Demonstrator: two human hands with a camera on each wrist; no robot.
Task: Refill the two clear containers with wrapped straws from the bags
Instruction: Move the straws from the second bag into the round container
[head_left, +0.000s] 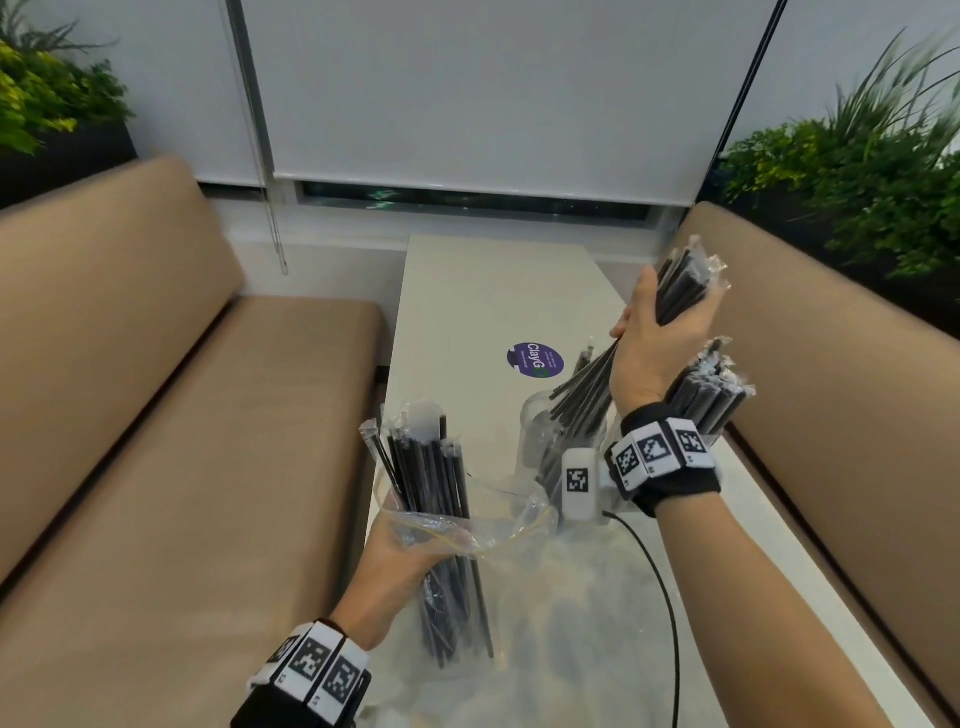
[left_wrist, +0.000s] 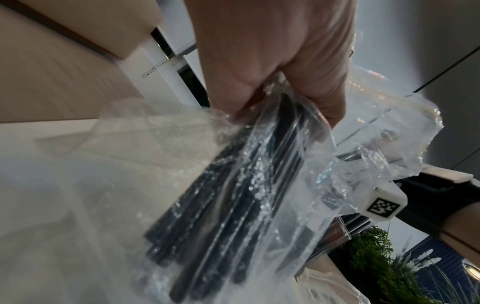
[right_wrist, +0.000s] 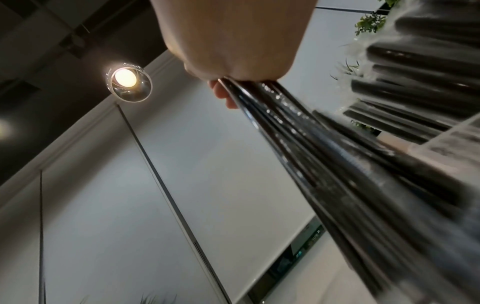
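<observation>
Right hand (head_left: 641, 358) clenches a loose straw bundle (head_left: 675, 296) above the clear container (head_left: 545, 431); left hand (head_left: 402, 558) grips the bag (head_left: 514, 525). Splayed ends may miss the rim and scatter.

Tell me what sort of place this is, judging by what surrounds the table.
Probably a café or restaurant booth: tan padded bench seats flank a narrow white table, planters of greenery sit behind the seatbacks, and a round purple branded sticker lies on the tabletop.

purple sticker (head_left: 536, 359) — "ClayG", on white table (head_left: 467, 291)
</observation>
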